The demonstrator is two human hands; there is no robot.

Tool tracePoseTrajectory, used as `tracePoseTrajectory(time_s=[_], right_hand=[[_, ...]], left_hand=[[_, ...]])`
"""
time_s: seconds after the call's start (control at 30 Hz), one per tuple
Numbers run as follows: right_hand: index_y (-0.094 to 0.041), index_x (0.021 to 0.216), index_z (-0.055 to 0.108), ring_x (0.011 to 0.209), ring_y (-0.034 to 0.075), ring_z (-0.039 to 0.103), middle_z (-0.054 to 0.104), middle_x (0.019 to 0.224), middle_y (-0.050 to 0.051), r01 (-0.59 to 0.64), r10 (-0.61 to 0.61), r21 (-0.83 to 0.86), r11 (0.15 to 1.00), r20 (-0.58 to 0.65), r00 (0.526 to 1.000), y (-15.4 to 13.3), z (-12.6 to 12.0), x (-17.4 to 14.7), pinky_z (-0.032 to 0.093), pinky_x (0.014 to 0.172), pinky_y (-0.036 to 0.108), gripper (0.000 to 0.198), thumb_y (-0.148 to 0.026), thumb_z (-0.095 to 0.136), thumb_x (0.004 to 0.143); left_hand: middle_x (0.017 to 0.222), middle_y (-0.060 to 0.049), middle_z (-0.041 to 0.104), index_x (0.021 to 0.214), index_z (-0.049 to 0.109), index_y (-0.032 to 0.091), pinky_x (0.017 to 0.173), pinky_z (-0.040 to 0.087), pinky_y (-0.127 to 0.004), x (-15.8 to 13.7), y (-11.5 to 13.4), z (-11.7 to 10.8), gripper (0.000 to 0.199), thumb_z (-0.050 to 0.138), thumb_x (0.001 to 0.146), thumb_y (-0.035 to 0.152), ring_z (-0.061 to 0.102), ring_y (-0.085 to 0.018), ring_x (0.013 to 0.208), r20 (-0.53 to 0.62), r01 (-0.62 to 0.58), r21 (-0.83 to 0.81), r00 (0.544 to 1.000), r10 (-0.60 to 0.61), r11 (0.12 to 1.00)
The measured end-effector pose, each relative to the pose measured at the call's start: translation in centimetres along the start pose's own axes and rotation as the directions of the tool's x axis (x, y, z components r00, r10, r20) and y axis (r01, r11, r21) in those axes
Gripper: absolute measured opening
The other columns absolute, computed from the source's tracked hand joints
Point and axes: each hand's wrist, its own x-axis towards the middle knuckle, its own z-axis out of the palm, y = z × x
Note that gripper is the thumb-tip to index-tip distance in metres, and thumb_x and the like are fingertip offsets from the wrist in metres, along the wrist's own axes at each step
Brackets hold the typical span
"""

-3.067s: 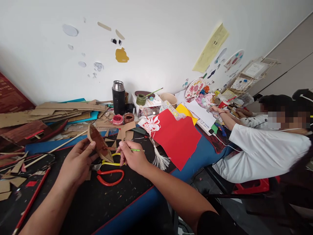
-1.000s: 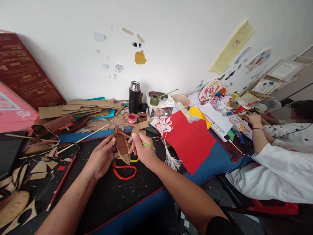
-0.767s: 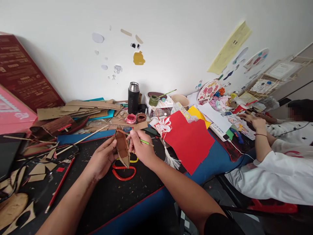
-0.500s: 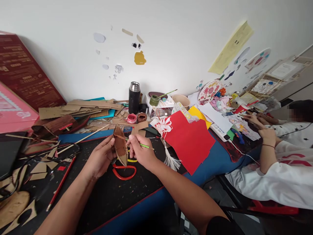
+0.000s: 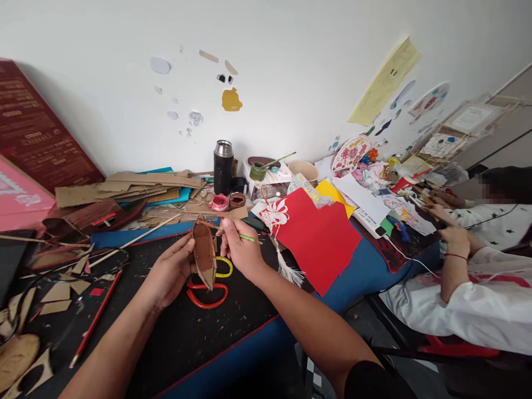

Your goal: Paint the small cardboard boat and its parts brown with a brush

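My left hand [image 5: 172, 269] is closed on a small boat-shaped cardboard piece [image 5: 205, 252], its hollow side coated brown and its lower tip bare cardboard. In my right hand [image 5: 243, 249] is a thin paintbrush with a green handle [image 5: 248, 238], pinched between the fingers. The brush end reaches the upper rim of the cardboard boat; whether it touches cannot be made out. Beneath the boat lies a pair of scissors with one red and one yellow handle loop [image 5: 208, 299]. Jars of red paint [image 5: 220, 203] and brown paint [image 5: 237, 201] stand behind my hands.
Cardboard strips [image 5: 137, 185] and a brown-painted model [image 5: 83, 219] lie at left, with a red pencil [image 5: 96, 318] nearer. A black flask [image 5: 223, 169] stands at the back. Red paper [image 5: 320, 238] with a white tassel lies right. Two people [image 5: 477, 282] sit beyond it.
My left hand has turned the cardboard boat slightly, showing more of its brown inside. The brush has moved up to its upper rim. The whole view has shifted a little.
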Motion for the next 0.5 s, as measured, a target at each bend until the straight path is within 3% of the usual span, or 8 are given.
tracePoseTrajectory(time_s=[0.5], right_hand=[[-0.023,0.084,0.064,0.042,0.01,0.055,0.051,0.055,-0.008,-0.023,0.023,0.013,1.0,0.041,0.999,0.2,-0.2,-1.4,0.037,0.044,0.021,0.059,-0.077,0.055,0.103]], left_hand=[[0.117,-0.017,0.087,0.117,0.084,0.016,0.075,0.07,-0.039,0.2,0.0,-0.2,0.049,0.096,0.075,0.039,0.082,-0.038,0.108,-0.004,-0.016,0.011,1.0,0.016,1.0]])
